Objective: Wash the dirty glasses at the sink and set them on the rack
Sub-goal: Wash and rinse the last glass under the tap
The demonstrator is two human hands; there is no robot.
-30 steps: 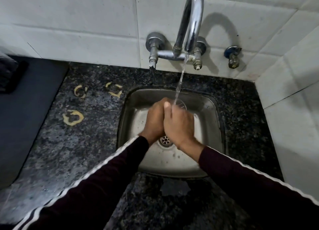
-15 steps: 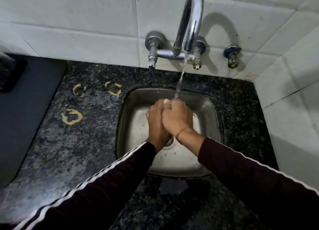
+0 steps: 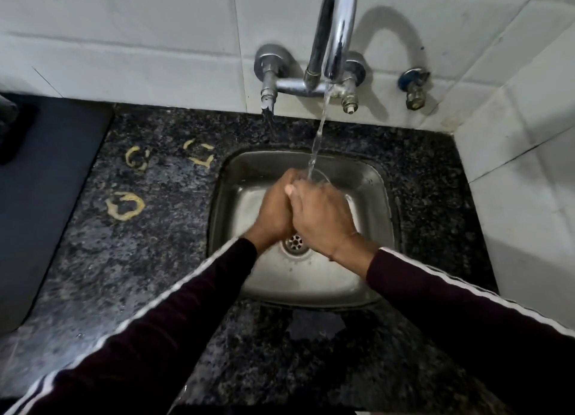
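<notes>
A clear glass (image 3: 320, 178), only its rim visible under the tap stream at 12 o'clock of the joined hands, sits over the steel sink (image 3: 378, 197); wet and smooth, it is probably slippery and breakable, best gripped round the wall. The left hand (image 3: 275, 211) and right hand (image 3: 323, 218) curl together around it, though the hold itself is hidden.

Glass rim (image 3: 320, 175) shows again — right hand (image 3: 323, 218) slid nearer.
</notes>
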